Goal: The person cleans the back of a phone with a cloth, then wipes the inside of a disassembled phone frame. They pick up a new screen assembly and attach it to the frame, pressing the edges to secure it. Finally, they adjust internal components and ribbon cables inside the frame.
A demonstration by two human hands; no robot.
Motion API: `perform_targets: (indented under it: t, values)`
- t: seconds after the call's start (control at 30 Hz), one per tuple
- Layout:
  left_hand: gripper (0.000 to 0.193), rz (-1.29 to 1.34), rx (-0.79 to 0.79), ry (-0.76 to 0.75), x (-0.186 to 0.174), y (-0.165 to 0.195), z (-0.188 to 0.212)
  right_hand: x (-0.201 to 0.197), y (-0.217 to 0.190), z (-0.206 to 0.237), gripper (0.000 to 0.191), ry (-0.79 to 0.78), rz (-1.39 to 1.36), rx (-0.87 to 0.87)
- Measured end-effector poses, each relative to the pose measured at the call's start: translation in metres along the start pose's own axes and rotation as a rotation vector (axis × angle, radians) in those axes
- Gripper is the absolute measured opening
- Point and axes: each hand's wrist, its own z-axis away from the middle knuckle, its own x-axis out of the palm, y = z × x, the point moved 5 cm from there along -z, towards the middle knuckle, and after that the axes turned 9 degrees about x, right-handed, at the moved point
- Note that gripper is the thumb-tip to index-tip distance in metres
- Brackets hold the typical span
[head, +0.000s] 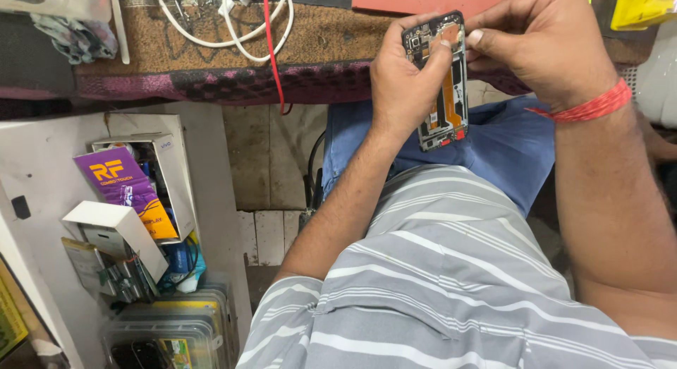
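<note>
Black opened phone frame point(443, 80) gripped in left hand point(403, 80), right hand point(539, 41) pinching its top edge

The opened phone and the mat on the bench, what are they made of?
The opened phone, held by the left hand and right hand, looks like a dark metal or plastic frame with an orange flexible strip and small boards inside. The mat looks like coarse woven fibre, brown and rough, with a purple patterned edge.

Clutter around the counter

Left of the hands, white cables point(233, 30) and a red wire point(271, 51) cross a brown mat point(176, 55); below, a purple box point(116, 178) and clear plastic cases point(176, 334).
</note>
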Motion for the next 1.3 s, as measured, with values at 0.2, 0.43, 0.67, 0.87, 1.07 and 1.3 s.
perform_targets:
  t: [0.2, 0.43, 0.67, 0.87, 1.07, 1.3]
  values:
    - [0.031, 0.003, 0.006, -0.032, 0.001, -0.001, 0.003, 0.004, 0.009, -0.010, 0.010, 0.030, -0.026, -0.059]
    - [0.031, -0.047, -0.038, -0.026, 0.000, -0.001, 0.006, 0.000, 0.016, -0.032, 0.014, -0.029, 0.009, 0.123]
    - [0.034, 0.170, -0.059, 0.087, 0.000, -0.002, -0.008, -0.003, 0.004, -0.005, 0.016, -0.062, -0.209, -0.074]
    - [0.038, 0.308, -0.130, 0.064, 0.003, -0.014, 0.001, 0.003, 0.012, 0.005, 0.011, 0.124, -0.162, -0.183]
    - [0.034, 0.234, -0.047, 0.051, 0.004, -0.007, 0.004, 0.004, 0.007, 0.003, 0.009, 0.133, -0.047, -0.200]
    - [0.034, 0.085, -0.025, 0.035, 0.003, -0.004, 0.007, 0.013, -0.018, 0.014, 0.010, 0.178, 0.130, -0.276]
